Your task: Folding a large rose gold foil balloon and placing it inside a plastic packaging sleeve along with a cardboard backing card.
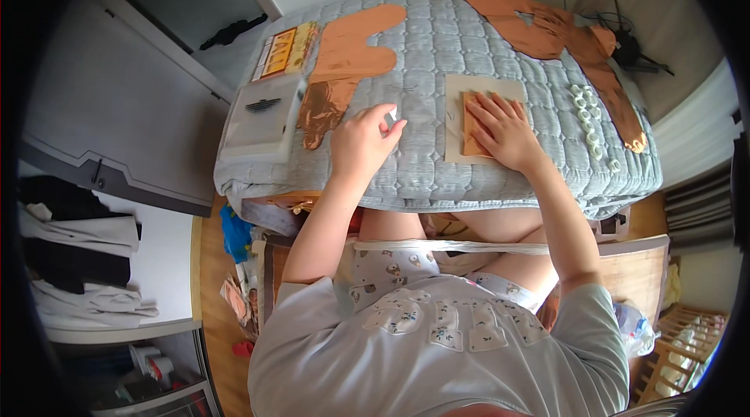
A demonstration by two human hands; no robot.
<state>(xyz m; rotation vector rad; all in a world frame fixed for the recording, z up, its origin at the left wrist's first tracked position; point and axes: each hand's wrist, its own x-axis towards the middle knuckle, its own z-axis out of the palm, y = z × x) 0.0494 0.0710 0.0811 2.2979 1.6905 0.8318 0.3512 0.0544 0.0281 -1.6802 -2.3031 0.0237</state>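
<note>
My left hand (pixel 359 144) is raised over the mattress, thumb and forefinger curled around a small whitish-grey piece (pixel 392 116) too small to name. Flat on a folded copper-orange sheet (pixel 470 136) lies my right hand (pixel 504 128), its fingers stretched out. That sheet rests on a square beige sheet (pixel 462 85) spread on the mattress. To the left of my left hand lies a shiny flat copper foil piece (pixel 355 46) with rounded lobes, its near end crumpled.
The grey quilted mattress (pixel 426 42) spans the work area. At left are a translucent plastic case (pixel 269 140) and a yellow-orange printed package (pixel 285 50). At right, several small white rings (pixel 587 116) lie near another copper foil piece (pixel 539 30). A black stand (pixel 631 46) is behind.
</note>
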